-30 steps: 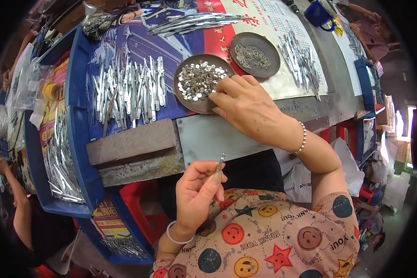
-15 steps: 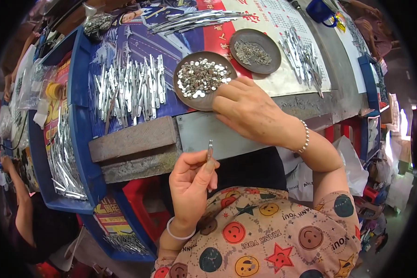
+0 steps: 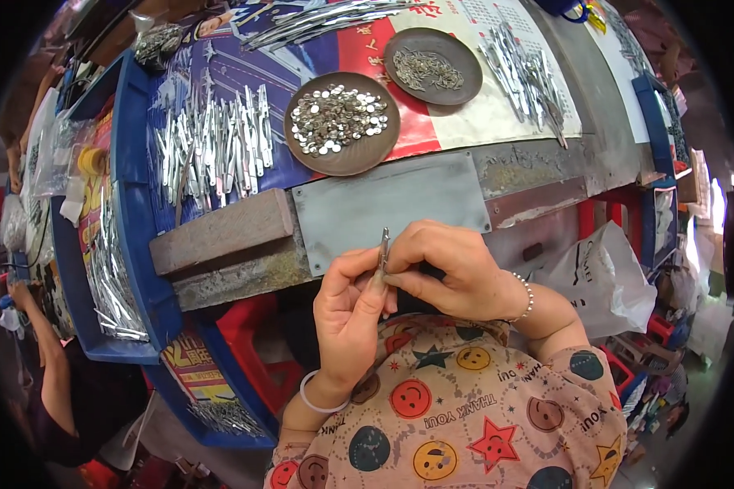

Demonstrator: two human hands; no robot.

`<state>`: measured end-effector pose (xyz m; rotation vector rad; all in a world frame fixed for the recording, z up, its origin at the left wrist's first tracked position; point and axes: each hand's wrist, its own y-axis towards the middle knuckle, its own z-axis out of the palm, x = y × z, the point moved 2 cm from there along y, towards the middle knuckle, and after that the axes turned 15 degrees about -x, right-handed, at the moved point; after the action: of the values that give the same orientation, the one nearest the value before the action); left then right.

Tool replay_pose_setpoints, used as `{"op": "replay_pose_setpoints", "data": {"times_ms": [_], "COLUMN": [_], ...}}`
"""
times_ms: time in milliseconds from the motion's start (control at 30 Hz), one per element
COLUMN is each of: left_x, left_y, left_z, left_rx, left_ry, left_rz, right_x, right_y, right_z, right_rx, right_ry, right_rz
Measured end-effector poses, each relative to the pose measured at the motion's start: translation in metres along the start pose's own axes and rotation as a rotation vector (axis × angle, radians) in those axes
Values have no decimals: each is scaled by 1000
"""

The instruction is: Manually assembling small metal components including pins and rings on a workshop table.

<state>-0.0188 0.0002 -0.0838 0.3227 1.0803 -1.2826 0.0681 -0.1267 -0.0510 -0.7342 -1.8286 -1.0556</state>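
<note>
I am seeing the left hand (image 3: 347, 314) pinching a slim metal strip (image 3: 382, 248) upright, its thumb and fingers clamped on the strip's lower end. The right hand (image 3: 448, 273) is meeting it from the other side, its fingertips pressed together against that same strip. Both hands are hovering just below the flat grey metal plate (image 3: 387, 208) at the bench edge. Left of the plate a rough wooden block (image 3: 220, 231) is lying. Beyond the plate a round dark dish (image 3: 302, 147) is holding small shiny discs (image 3: 338, 118); a smaller dish (image 3: 461, 85) farther right is carrying duller bits. Left of the discs, bright narrow metal blades (image 3: 212, 147) are lying spread on blue printed sheeting.
</note>
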Motion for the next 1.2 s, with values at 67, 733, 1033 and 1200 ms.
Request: {"op": "replay_pose_setpoints", "data": {"times_ms": [67,733,1033,1200], "left_x": [2,6,2,6], "left_y": [-2,-14,-22,-25], "left_z": [2,24,28,28], "left_rx": [11,-25,-70,-83], "left_ry": [3,180,377,341], "left_rz": [8,475,688,648], "right_x": [0,-3,19,26], "right_y": [-1,-18,-22,-21], "right_z": [2,7,8,6], "right_rx": [-30,-181,-438,-431], "right_ry": [17,761,-97,-193], "right_rz": [8,670,-112,-156]}}
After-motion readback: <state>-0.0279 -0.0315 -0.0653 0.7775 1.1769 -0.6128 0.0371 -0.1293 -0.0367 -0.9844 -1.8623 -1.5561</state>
